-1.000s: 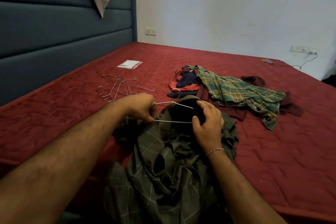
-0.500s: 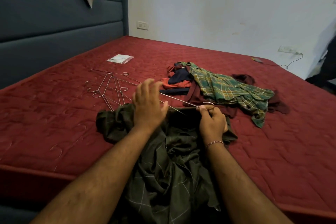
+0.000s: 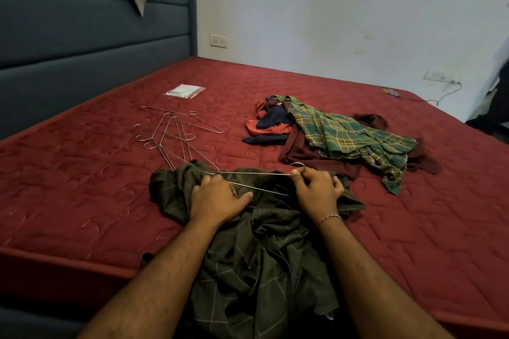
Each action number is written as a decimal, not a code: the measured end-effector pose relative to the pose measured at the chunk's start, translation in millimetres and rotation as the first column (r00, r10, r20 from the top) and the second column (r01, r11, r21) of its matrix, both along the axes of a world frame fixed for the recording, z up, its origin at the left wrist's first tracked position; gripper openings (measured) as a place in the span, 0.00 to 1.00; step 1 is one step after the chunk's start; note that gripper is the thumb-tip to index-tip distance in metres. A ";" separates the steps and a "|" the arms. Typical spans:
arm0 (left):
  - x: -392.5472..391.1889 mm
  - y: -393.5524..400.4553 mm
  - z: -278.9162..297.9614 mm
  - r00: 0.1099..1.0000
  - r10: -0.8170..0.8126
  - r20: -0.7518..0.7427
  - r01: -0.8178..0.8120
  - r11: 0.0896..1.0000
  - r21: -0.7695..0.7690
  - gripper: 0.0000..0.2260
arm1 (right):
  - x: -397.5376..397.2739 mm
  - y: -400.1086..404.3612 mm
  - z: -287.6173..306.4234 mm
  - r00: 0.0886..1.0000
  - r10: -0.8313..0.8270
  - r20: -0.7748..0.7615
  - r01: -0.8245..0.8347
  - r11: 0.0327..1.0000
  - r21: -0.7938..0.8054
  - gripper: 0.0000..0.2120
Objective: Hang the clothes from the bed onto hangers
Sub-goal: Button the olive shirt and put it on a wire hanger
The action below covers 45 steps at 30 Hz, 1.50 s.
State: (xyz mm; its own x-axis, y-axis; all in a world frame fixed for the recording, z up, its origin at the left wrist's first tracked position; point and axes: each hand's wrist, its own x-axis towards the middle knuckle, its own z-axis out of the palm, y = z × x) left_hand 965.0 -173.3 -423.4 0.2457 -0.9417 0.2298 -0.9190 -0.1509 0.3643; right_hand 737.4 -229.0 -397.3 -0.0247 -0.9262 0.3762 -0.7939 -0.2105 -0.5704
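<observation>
No writing can be read anywhere. At far left a padded blue-grey headboard (image 3: 82,44) rises along the edge of the bed (image 3: 68,195), whose quilted red cover lies bare at left. A clear plastic packet (image 3: 184,90) lies toward the headboard, and thin wire spare hangers (image 3: 170,132) lie in a loose tangle nearer. The left hand (image 3: 217,198) presses flat with relaxed fingers on the crumpled olive checked shirt (image 3: 256,256), which drapes over the near edge of the bed. The right hand (image 3: 316,187) pinches the neck of a wire hanger (image 3: 256,173) lying across the shirt. Farther right lies a heap of clothes (image 3: 344,137) topped by a green plaid one, with open cover around it.
</observation>
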 end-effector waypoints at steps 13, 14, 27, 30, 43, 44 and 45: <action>32.5 -12.0 44.2 0.621 -0.005 -0.784 -0.181 0.972 -0.149 0.04 | -34.5 4.6 48.6 0.994 0.090 0.059 -0.082 0.988 -0.131 0.12; 32.8 -12.0 48.0 0.617 -0.006 -0.787 -0.172 0.975 -0.143 0.04 | -34.8 6.2 51.4 0.996 0.081 0.046 -0.075 0.989 -0.128 0.12; 41.1 -15.6 69.3 0.632 -0.031 -0.775 -0.219 0.951 -0.217 0.07 | -53.2 19.6 76.1 0.960 0.272 -0.067 -0.275 0.961 -0.035 0.12; 40.4 -7.3 83.0 0.755 -0.054 -0.653 -0.198 0.932 -0.305 0.09 | -54.5 19.8 86.2 0.920 0.296 -0.258 -0.277 0.955 0.108 0.11; -14.9 -16.0 63.2 0.565 -0.306 -0.766 0.087 0.946 -0.314 0.17 | 33.8 -28.3 92.5 0.879 0.353 -0.322 -0.265 0.921 0.286 0.07; -11.2 -16.9 44.6 0.643 -0.290 -0.708 0.095 0.948 -0.302 0.17 | 36.3 -24.3 74.2 0.913 0.249 -0.324 -0.183 0.958 0.221 0.13; -8.1 -16.6 27.0 0.723 -0.274 -0.634 0.097 0.949 -0.299 0.19 | 37.0 -15.1 54.3 0.958 0.148 -0.244 -0.118 0.984 0.132 0.19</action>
State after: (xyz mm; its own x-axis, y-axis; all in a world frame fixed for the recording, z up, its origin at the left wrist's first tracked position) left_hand 956.9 -189.8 -396.3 0.2433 -0.9256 0.2899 -0.4300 0.1650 0.8876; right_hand 774.3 -244.1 -343.0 0.1835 -0.9519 0.2453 -0.8843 -0.2688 -0.3818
